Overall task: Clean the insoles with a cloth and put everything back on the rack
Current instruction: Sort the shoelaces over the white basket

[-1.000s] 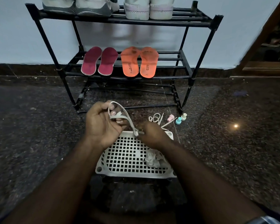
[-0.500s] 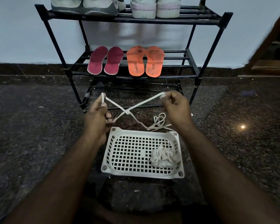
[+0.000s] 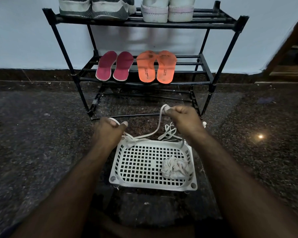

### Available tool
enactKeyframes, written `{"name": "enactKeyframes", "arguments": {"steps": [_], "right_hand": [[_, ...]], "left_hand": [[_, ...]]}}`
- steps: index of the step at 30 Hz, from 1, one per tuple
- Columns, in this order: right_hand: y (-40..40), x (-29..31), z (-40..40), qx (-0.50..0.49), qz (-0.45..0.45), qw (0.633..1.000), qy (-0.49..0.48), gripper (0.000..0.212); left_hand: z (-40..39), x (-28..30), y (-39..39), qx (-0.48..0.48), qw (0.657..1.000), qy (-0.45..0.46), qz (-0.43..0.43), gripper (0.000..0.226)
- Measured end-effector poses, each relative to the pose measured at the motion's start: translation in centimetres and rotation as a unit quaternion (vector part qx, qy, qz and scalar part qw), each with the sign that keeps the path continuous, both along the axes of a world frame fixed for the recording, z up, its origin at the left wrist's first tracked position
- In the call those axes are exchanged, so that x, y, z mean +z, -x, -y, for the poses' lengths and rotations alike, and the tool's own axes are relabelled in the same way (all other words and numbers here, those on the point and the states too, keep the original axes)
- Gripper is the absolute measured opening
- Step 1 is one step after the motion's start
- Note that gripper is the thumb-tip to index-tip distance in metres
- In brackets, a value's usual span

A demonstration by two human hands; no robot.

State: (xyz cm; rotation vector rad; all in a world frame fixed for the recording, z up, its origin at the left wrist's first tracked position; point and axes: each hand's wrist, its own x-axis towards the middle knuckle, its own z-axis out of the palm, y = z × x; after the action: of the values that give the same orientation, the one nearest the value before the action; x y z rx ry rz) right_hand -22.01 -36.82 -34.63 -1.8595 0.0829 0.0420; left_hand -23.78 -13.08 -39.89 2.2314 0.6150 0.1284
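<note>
From the head camera, both hands hold one white lace [image 3: 156, 130]. The left hand [image 3: 108, 130] pinches one end of it, and the right hand [image 3: 183, 120] grips a loop of it higher up; the lace sags between them to the tray [image 3: 116, 169] rim. A crumpled cloth [image 3: 175, 168] lies in the tray. On the rack [image 3: 205, 72], middle shelf, the red insoles [image 3: 114, 66] lie beside the orange insoles [image 3: 156, 67]. Shoes [image 3: 126, 8] stand on top.

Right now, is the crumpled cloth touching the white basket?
Touching. The head view shows the crumpled cloth lying on the grid floor of the white basket.
</note>
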Motion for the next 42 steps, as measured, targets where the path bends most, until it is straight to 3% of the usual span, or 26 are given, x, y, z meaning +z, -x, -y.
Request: {"name": "enactKeyframes", "arguments": {"steps": [2,7,9,13,14,16,18,19,21,23,27,30,33,38,42], "right_hand": [[0.2,-0.3,-0.9,0.034,0.001,0.999,0.014,0.021],[1.0,0.1,-2.6,0.129,0.012,0.992,0.011,0.023],[1.0,0.5,-2.5,0.136,0.017,0.99,0.02,0.025],[0.6,0.8,-0.1,0.146,-0.014,0.981,0.126,0.028],[0.5,0.7,0.3,0.146,-0.028,0.98,0.135,0.026],[0.6,0.4,0.3,0.132,-0.04,0.984,0.116,0.02],[0.7,0.3,-0.5,0.119,-0.04,0.989,0.077,0.016],[0.8,0.2,-0.9,0.123,-0.04,0.99,0.056,0.014],[1.0,0.2,-1.5,0.134,-0.04,0.99,0.007,0.012],[1.1,0.2,-1.5,0.14,-0.04,0.989,-0.007,0.013],[1.3,0.3,-0.9,0.175,-0.075,0.979,0.076,0.014],[1.8,0.6,-1.0,0.224,-0.146,0.963,-0.013,0.012],[2.5,1.1,-2.0,0.259,-0.191,0.928,-0.187,0.015],[3.3,2.0,-3.5,0.24,-0.17,0.884,-0.363,0.016],[3.1,2.1,-3.8,0.169,-0.113,0.863,-0.463,0.016]], "left_hand": [[0.9,1.1,0.7,-0.074,0.997,0.01,0.036,0.035],[4.2,3.3,2.1,-0.302,0.921,0.243,0.048,0.039],[4.5,3.4,1.9,-0.27,0.921,0.274,0.057,0.018],[2.3,2.5,0.7,-0.045,0.962,0.257,0.08,0.023],[1.7,2.3,0.7,-0.026,0.968,0.236,0.081,0.025],[1.6,2.2,1.0,-0.089,0.98,0.16,0.073,0.052],[3.0,2.2,1.5,-0.219,0.958,0.166,0.076,0.07],[3.9,2.3,1.9,-0.271,0.939,0.197,0.073,0.069],[5.0,2.4,2.2,-0.314,0.916,0.242,0.062,0.044],[5.0,2.2,2.1,-0.31,0.921,0.223,0.071,0.016],[4.0,2.1,1.3,-0.232,0.951,0.166,0.119,0.016],[3.8,2.1,1.0,-0.214,0.95,0.167,0.154,0.017],[4.3,2.4,1.4,-0.219,0.943,0.201,0.151,0.019],[5.3,2.7,2.3,-0.246,0.936,0.219,0.122,0.03],[6.0,2.3,2.5,-0.294,0.94,0.149,0.081,0.032]]}}
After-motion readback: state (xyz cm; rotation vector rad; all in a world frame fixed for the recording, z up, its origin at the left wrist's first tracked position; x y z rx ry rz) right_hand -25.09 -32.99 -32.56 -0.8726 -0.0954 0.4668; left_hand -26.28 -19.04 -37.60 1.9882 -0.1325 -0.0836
